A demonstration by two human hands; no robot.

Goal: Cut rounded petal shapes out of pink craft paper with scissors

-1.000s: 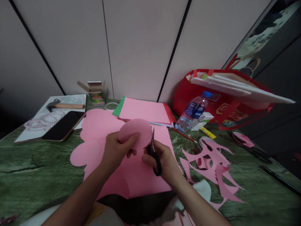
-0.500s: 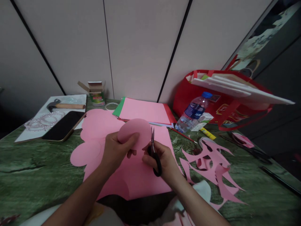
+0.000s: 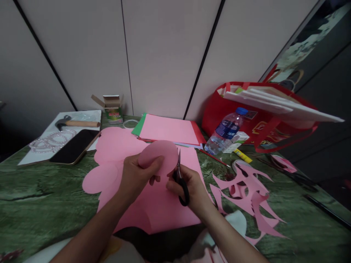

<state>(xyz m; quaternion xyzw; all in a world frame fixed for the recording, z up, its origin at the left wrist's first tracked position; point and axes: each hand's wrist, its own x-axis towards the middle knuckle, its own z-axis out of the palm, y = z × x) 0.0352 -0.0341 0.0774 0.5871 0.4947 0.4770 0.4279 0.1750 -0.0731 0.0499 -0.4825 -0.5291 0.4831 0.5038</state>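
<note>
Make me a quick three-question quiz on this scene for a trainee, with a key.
1. True or false: the right hand holds the scissors.

2. Which is directly in front of the red bag?
A. hammer
B. phone
C. bottle

3. Short answer: what colour is the paper in the left hand?

Key
1. True
2. C
3. Pink
</note>
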